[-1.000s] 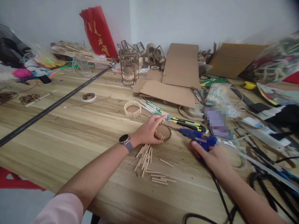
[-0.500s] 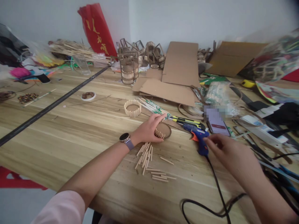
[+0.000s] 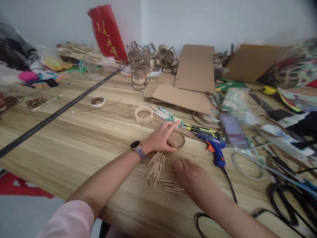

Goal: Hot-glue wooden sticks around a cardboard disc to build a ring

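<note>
While your left hand (image 3: 160, 138) curls around the base (image 3: 178, 137) on the table (image 3: 89, 132), thumb and fingers clasping its side, your right hand (image 3: 189, 173) is low beside the loose sticks (image 3: 156, 165); whether it pinches one, I cannot tell; the glue gun (image 3: 217, 152) lies right of the base, near the cutter (image 3: 201, 129); a stick ring (image 3: 144, 120) stands beyond your left hand.

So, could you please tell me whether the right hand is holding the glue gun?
No, the glue gun lies on the table, apart from the right hand.
</note>
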Demonstrator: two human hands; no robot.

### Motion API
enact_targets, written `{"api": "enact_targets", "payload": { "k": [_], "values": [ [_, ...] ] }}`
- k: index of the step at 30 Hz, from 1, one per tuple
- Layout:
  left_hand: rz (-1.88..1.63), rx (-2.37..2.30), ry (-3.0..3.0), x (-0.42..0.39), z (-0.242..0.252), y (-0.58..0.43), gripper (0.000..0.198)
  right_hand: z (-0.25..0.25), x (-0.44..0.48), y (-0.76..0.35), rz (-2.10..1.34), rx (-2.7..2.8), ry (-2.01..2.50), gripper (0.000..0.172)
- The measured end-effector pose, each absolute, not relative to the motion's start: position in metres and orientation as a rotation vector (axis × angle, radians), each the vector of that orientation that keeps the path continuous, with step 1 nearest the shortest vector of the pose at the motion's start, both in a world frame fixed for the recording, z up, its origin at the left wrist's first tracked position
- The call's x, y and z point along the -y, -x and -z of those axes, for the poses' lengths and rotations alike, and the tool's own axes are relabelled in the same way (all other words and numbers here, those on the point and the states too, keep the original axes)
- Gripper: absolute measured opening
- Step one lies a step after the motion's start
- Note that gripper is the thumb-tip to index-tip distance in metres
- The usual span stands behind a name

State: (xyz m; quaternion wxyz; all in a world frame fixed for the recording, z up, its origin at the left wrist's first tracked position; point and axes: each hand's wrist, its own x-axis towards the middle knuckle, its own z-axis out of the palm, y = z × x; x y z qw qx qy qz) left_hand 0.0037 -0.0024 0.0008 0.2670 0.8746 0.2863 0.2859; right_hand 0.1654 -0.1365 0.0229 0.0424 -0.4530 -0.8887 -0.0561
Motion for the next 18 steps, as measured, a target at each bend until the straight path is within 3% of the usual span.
{"api": "enact_targets", "payload": {
  "k": [10,18],
  "values": [
    [-0.801,-0.749,-2.371,0.001,0.002,-0.004,0.111,-0.047,0.085,-0.21,-0.832,2.018,1.526,0.02],
    [-0.813,-0.748,-2.364,0.002,0.002,-0.005,0.107,-0.029,0.081,-0.198,-0.76,1.991,1.545,0.023]
  ]
}}
